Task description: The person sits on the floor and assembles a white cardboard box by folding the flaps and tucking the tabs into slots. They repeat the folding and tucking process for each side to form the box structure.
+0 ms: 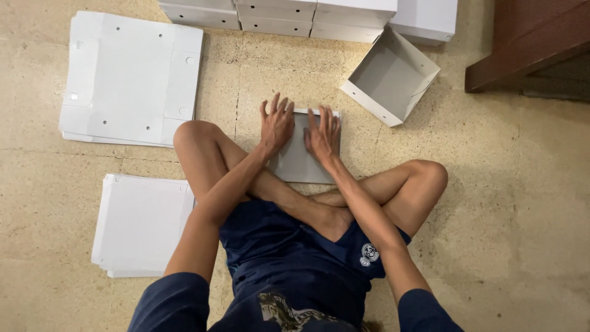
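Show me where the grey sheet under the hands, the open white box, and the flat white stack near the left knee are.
grey sheet [299, 165], head view, bare lower part.
open white box [391, 77], head view, inner floor.
flat white stack [140, 222], head view, middle of top sheet.

Speckled beige stone floor [510, 203] (hairline cracks), dark wooden furniture [528, 37] at upper right

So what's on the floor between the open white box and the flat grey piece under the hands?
Nothing: in the head view, only bare speckled floor separates the open white box from the flat grey piece.
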